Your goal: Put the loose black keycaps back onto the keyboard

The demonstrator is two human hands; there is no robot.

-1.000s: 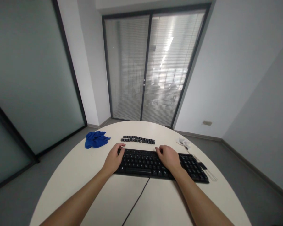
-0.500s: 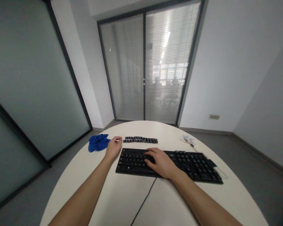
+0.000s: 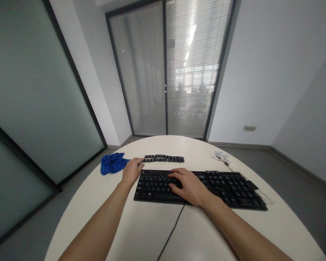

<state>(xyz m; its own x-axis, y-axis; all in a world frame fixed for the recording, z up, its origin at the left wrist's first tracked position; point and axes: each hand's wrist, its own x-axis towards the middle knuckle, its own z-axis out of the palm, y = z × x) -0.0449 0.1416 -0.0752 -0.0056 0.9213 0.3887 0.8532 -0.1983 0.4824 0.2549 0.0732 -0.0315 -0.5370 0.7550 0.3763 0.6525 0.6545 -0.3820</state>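
**Hands at black keyboard, keycap row beyond**

The black full-size keyboard point(image 3: 233, 188) lies across the middle of the white round counter point(image 3: 282, 224), with its long side towards the person. Key legends are too small to read and no brand mark can be made out.

The right hand point(image 3: 188, 185) lies palm down on the keyboard's left-centre keys. Its grip is apart, fingers spread, clamped on nothing.

The left hand point(image 3: 132, 170) is at the keyboard's far-left corner. Its fingertips reach towards the left end of the row of loose black keycaps point(image 3: 164, 158). Cannot tell whether its grip is closed on anything, as the fingers hide it.

The keycap row runs parallel to the keyboard, just beyond its far edge and apart from it.

A crumpled blue cloth point(image 3: 112, 163) sits near the left rim, just left of the left hand. A small white crumpled item point(image 3: 221, 156) sits near the far-right rim.

The keyboard's right end is near the counter's right rim. A black cable point(image 3: 174, 228) runs towards the near edge across bare surface between the forearms. More bare surface lies beyond the keycaps, up to the far rim.
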